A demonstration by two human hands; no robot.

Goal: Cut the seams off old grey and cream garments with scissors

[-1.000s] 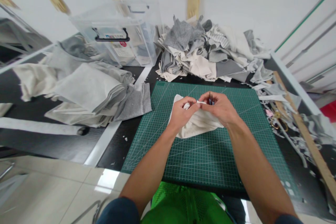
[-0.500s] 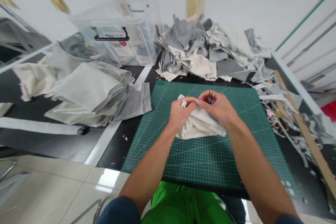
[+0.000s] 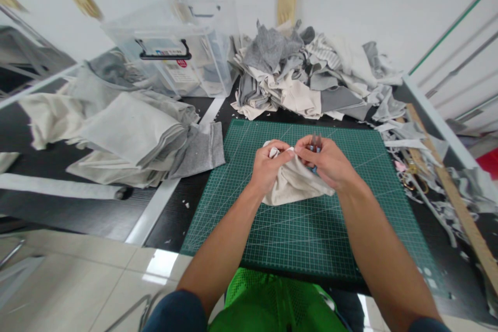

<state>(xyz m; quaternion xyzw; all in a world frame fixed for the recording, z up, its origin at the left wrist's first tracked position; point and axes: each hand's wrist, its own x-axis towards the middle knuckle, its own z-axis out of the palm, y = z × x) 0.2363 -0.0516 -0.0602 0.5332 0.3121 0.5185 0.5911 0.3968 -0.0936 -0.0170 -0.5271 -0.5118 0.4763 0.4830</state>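
Observation:
An off-white piece of cloth (image 3: 290,187) hangs bunched between my hands, just over the green cutting mat (image 3: 295,233). My left hand (image 3: 266,168) is closed on its upper edge, with a bit of fabric poking out between thumb and fingers. Opposite it, my right hand (image 3: 329,161) pinches the same edge between thumb and forefinger. Tucked inside the right hand is a pair of small thread snips (image 3: 316,141), blades pointing up and away, bluish handles partly hidden by the fingers. The two sets of fingertips almost touch.
Folded grey and cream cloths (image 3: 132,124) are stacked on the left, beside a clear plastic box (image 3: 218,62). Fabric scraps (image 3: 288,67) heap up behind the mat. Along the right lie a wooden ruler (image 3: 455,187), gold-handled scissors (image 3: 412,181) and cut strips.
The snips have tilted in my right hand, showing more of their handles. The cloth has bunched and shifted slightly between my hands, which remain nearly in place.

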